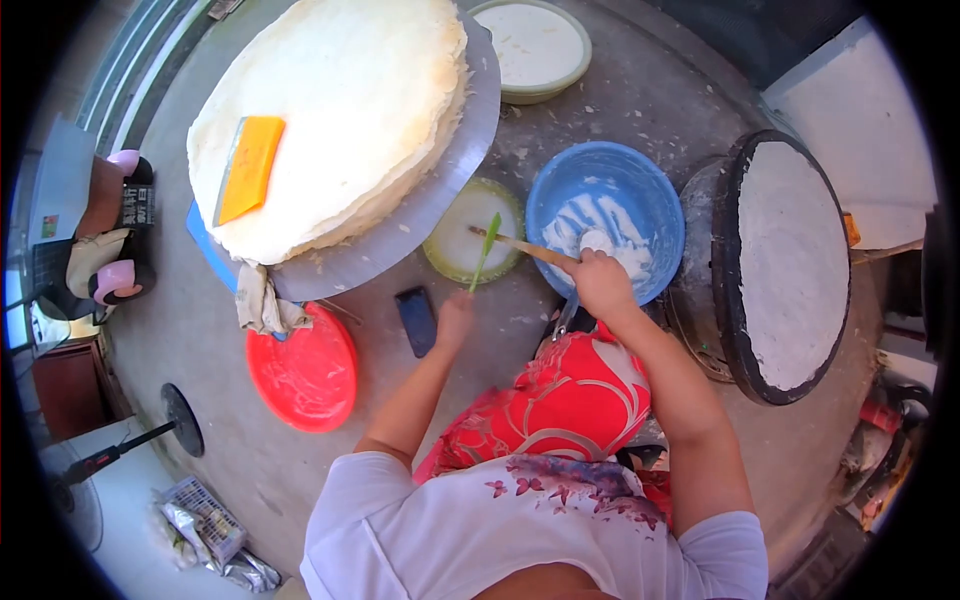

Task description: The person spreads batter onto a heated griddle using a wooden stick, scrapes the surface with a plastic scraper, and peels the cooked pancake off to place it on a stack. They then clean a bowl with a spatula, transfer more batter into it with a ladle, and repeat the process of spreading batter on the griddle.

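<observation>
My left hand (457, 318), closed, holds a thin green strip-shaped scraper (488, 250) pointing up over a pale yellow-green bowl (446, 262) of whitish liquid. Closed around a flat wooden stick (530, 248), my right hand (603, 285) is over the near side of a blue basin (668, 215). The stick's far end reaches across the bowl and overlaps the green scraper in this view. White paste coats the basin's inside. A small round white thing (596, 240) shows just beyond my right fingers. A metal handle (567, 315) sticks out below the basin's near rim.
At right stands a round black griddle (737, 270) covered with a white layer. A thick stack of pale round sheets (350, 110) lies on a metal disc (400, 235), an orange scraper (252, 168) on top. A phone (416, 320), red basin (345, 400) and white-filled tub (575, 75) are nearby.
</observation>
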`<control>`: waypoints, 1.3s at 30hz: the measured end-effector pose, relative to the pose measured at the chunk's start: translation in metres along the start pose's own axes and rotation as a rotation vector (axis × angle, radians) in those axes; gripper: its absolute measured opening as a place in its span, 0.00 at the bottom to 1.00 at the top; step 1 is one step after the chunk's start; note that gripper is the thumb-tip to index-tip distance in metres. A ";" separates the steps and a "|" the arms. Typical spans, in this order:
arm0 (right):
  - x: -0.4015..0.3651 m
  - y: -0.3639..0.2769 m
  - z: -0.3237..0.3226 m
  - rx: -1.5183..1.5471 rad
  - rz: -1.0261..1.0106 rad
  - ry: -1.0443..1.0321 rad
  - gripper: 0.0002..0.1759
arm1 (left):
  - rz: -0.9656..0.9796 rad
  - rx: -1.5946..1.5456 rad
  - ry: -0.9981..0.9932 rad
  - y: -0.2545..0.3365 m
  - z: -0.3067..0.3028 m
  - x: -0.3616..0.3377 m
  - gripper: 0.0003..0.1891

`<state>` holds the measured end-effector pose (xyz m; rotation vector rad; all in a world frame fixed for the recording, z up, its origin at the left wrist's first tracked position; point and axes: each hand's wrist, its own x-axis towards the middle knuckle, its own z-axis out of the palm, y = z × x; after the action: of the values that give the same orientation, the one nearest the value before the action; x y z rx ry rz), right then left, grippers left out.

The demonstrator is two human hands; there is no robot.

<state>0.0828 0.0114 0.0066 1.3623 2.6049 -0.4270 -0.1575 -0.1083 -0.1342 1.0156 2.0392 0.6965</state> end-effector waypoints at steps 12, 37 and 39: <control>-0.061 0.025 -0.049 0.189 0.179 0.008 0.17 | -0.044 0.407 0.080 0.032 -0.037 0.013 0.11; -0.084 0.027 -0.035 0.466 0.318 0.131 0.17 | -0.154 0.766 -0.040 0.028 -0.070 0.049 0.13; -0.096 0.033 -0.030 0.499 0.315 0.180 0.17 | -0.127 0.783 -0.092 0.020 -0.071 0.046 0.13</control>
<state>0.1636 -0.0350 0.0559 2.0110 2.4410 -0.9893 -0.2250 -0.0695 -0.0955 1.2817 2.3065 -0.2553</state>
